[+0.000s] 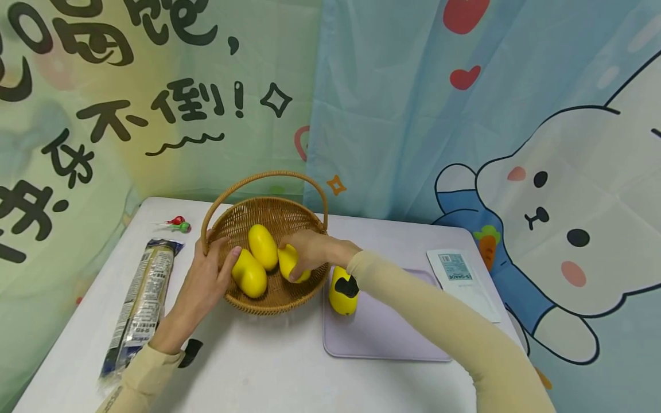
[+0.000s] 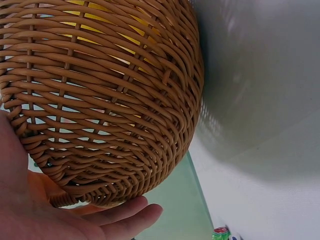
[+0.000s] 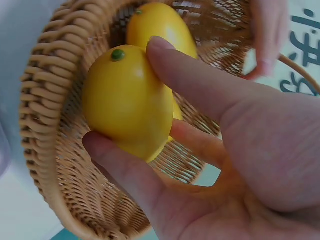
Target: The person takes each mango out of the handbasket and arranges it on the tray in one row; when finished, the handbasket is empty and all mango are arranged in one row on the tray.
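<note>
A brown wicker basket (image 1: 276,301) with a tall arched handle stands on the table. My left hand (image 1: 209,278) grips its left rim, thumb on the inside; in the left wrist view, fingers (image 2: 131,220) lie along the outer weave. Two smooth yellow mangoes rest in the basket, one at the back (image 1: 263,246) and one at the left (image 1: 250,274). Inside the basket's right part, my right hand (image 1: 315,249) holds another mango (image 3: 127,102) between thumb and fingers, its green stem nub showing. A further mango (image 1: 338,301) lies on the purple tray (image 1: 387,347), partly covered by something black.
Left of the basket lies a long, shiny printed package (image 1: 150,304). Behind it are a red and a green small item (image 1: 181,223). A white packet (image 1: 462,281) lies right of the tray. Printed curtains hang behind the table.
</note>
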The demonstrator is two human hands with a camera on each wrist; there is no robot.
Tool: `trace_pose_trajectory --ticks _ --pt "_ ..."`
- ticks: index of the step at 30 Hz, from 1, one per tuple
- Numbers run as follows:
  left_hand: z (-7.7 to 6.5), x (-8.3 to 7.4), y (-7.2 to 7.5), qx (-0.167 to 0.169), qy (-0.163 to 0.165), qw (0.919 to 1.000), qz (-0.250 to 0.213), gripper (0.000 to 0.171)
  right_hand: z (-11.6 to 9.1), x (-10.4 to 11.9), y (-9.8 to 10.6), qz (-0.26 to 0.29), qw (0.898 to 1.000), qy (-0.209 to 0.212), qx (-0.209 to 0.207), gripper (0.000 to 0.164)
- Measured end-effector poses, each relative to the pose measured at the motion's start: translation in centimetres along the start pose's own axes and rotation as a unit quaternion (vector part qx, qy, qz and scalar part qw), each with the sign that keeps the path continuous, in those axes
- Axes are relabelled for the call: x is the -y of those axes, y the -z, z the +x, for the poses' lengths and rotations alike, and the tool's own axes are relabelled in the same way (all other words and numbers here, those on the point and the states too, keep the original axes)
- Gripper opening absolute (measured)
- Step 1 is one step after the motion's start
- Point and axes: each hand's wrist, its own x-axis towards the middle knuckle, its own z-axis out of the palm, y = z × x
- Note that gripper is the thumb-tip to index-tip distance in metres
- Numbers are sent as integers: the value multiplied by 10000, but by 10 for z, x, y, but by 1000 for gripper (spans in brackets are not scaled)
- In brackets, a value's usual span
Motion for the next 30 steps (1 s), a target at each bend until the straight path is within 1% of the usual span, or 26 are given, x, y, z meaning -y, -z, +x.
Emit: trace_pose_trajectory --ticks 9,14,19,24,30 --pt "0 0 0 37 20 10000 14 68 -20 -4 18 509 9970 439 -382 72" --pt "0 0 1 27 11 10000 10 68 -35 -14 25 722 9938 613 -586 72" --pt "0 -1 2 24 0 10000 4 68 -57 -30 31 906 9910 625 -768 73" --pt "1 -1 1 -7 -30 10000 -1 69 -81 -48 33 1349 9865 429 -828 73" --pt "0 -1 1 -43 -100 9999 -5 68 -107 -73 30 1639 9800 210 -1111 75"
